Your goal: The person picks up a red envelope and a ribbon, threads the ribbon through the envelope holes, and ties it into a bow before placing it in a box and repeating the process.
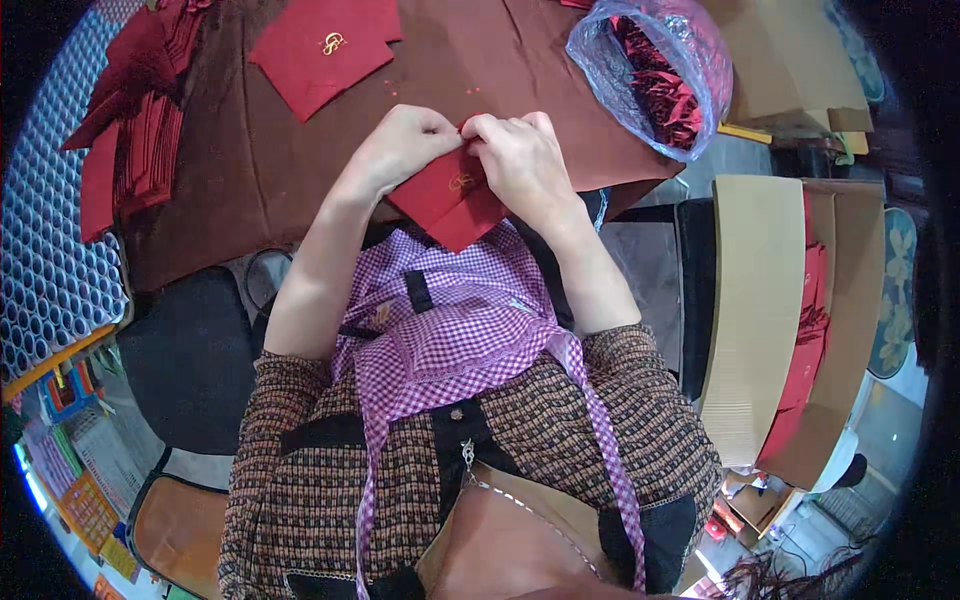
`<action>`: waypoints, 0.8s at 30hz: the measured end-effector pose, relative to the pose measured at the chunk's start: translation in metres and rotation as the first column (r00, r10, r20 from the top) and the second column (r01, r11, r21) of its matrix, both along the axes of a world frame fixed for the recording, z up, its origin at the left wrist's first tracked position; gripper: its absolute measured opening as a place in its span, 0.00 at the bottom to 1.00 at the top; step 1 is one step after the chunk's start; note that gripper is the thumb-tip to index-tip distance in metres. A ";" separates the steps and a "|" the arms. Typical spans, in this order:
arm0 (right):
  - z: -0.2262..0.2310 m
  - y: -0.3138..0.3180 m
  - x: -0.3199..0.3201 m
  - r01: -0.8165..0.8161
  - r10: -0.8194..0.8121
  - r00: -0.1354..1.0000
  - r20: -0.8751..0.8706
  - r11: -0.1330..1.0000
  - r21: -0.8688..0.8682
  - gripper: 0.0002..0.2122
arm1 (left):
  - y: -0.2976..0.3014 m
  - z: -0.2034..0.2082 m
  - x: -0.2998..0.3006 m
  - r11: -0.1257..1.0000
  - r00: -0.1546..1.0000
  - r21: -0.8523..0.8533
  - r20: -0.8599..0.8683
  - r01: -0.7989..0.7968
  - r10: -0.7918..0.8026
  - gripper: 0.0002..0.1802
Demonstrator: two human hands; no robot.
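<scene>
A red envelope-like pouch (462,212) with a gold emblem lies at the near edge of the brown-covered table (215,160), one corner pointing toward my apron. At its upper end my left hand (405,148) pinches with thumb and forefinger, close beside the other hand. My right hand (520,155) grips the same end, its fingers curled over the pouch's right side. The fingers hide that upper end, so any small part between the fingertips cannot be made out. Beyond my left hand, a flat red piece (325,60) with a gold emblem rests on the cloth.
Stacks of red pouches (150,150) stand at the table's left. A clear plastic bag (690,60) of shiny dark red pieces sits at the back right. To my right is an open cardboard box (750,320) holding red pieces. A black stool (185,360) stands at my left.
</scene>
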State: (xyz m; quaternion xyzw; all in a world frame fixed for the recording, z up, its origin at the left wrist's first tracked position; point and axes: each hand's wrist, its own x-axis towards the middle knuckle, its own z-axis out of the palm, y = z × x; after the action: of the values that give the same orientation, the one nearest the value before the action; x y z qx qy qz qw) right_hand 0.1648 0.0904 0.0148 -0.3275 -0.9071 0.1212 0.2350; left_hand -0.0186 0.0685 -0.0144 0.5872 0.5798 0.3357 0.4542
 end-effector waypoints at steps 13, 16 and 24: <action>0.008 0.018 0.008 0.030 -0.016 0.997 0.071 0.982 -0.189 0.07 | 0.004 -0.001 -0.023 0.917 0.824 -0.195 0.403 -0.349 0.399 0.08; 0.004 0.029 0.004 0.047 -0.050 0.999 -0.007 0.969 -0.241 0.07 | 0.000 -0.001 -0.020 0.925 0.856 -0.089 0.357 -0.369 0.375 0.11; -0.016 0.056 0.000 0.134 -0.140 0.990 0.011 0.922 -0.364 0.08 | -0.023 -0.013 -0.025 0.971 0.983 0.187 -0.074 -0.152 0.168 0.15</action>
State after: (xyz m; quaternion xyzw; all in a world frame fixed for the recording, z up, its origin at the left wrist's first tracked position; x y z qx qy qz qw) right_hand 0.1652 0.1465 -0.0013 -0.4271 -0.8419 0.2728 0.1852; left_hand -0.0439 0.0457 -0.0269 0.5917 0.6120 0.3959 0.3444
